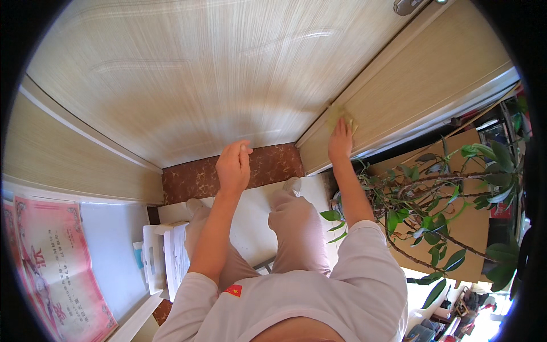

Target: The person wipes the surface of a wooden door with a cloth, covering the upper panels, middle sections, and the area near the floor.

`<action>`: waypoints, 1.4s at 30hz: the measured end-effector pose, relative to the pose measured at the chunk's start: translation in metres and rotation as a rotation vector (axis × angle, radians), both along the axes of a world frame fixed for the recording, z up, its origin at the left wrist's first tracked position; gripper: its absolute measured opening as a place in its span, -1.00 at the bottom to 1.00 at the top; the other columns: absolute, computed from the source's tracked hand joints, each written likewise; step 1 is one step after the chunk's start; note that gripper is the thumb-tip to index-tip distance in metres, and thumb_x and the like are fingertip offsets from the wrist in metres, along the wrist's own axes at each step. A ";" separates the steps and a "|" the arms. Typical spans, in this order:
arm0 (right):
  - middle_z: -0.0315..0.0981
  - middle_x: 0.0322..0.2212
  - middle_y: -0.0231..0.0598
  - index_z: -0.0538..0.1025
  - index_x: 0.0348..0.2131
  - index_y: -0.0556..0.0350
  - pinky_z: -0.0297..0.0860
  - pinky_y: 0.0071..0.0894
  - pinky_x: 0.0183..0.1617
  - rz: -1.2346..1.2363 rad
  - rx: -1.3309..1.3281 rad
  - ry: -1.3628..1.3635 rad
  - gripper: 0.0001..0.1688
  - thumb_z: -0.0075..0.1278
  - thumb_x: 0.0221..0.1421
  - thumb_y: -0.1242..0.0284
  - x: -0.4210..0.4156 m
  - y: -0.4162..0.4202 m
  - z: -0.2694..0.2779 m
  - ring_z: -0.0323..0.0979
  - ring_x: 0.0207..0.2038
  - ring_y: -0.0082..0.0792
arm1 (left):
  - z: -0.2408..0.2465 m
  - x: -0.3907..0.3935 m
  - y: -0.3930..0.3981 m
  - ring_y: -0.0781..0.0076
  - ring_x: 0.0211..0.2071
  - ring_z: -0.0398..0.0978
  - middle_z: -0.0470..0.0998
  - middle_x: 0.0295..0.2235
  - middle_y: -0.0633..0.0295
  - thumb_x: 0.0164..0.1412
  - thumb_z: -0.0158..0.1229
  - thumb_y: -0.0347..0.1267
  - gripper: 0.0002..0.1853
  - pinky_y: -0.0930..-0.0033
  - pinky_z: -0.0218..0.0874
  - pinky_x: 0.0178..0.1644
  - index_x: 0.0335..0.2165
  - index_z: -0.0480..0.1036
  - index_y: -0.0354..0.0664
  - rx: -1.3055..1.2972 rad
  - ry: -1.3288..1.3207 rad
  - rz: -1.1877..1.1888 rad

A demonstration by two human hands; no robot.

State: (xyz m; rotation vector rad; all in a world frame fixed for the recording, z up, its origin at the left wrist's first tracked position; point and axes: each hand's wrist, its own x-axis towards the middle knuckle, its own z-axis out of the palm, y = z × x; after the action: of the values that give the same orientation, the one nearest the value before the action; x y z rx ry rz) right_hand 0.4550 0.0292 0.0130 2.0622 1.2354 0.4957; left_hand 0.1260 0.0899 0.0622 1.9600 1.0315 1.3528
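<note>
My right hand (341, 139) presses a yellowish cloth (348, 122) against the light wood-grain door frame (397, 94), low on the right side. The cloth looks thin and partly blurred, and my fingers cover some of it. My left hand (235, 164) hangs in front of the pale wood-grain door (205, 85), thumb and fingers slightly apart, with nothing in it. The door is closed. A metal door handle (406, 6) shows at the top right edge.
A leafy potted plant (427, 205) spreads beside my right arm, with a cardboard sheet (466, 256) behind it. Below the door lies a reddish-brown marbled threshold (192, 181). White boxes or racks (156, 256) stand left of my legs; pink-bordered printed sheets (60, 265) hang on the left wall.
</note>
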 end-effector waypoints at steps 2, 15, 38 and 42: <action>-0.12 0.25 -0.26 0.23 0.13 0.11 -0.34 -0.14 0.33 0.012 -0.018 0.035 -0.42 -0.31 0.15 0.30 0.007 -0.015 -0.034 -0.32 0.31 -0.24 | 0.001 -0.001 -0.002 0.28 -0.48 0.48 0.52 -0.54 0.16 0.18 -0.08 -0.49 -0.85 0.33 0.29 -0.38 -0.37 0.45 -0.27 -0.020 -0.015 -0.005; -0.01 0.20 -0.17 0.23 0.11 0.08 -0.09 -0.15 0.26 0.170 0.706 -0.464 -0.44 -0.22 0.10 0.38 0.018 0.038 0.228 -0.07 0.25 -0.19 | 0.002 -0.002 -0.004 0.24 -0.46 0.47 0.53 -0.54 0.18 0.22 -0.11 -0.45 -0.82 0.33 0.28 -0.33 -0.36 0.43 -0.26 -0.075 -0.016 0.005; 0.11 0.14 -0.21 0.36 -0.02 0.02 0.04 -0.07 0.19 0.237 0.905 -0.489 -0.53 -0.07 0.03 0.38 0.010 -0.008 0.226 0.06 0.18 -0.18 | -0.001 -0.011 -0.003 0.47 -0.59 0.33 0.53 -0.55 0.23 0.28 -0.16 -0.38 -0.76 0.44 0.18 -0.45 -0.31 0.43 -0.27 -0.067 -0.035 0.023; 0.00 0.20 -0.19 0.25 0.11 -0.02 -0.04 -0.08 0.22 0.136 0.778 -0.453 -0.43 -0.19 0.08 0.37 0.010 -0.011 0.232 -0.05 0.24 -0.19 | 0.005 -0.011 -0.004 0.28 -0.50 0.44 0.51 -0.54 0.18 0.25 -0.14 -0.42 -0.78 0.34 0.26 -0.36 -0.33 0.44 -0.27 -0.155 -0.020 0.020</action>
State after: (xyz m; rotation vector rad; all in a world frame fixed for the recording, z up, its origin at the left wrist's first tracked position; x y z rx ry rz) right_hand 0.4652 0.0179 0.2447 2.2641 0.9848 1.6113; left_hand 0.1146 0.0860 0.0673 1.8242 1.1151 1.2611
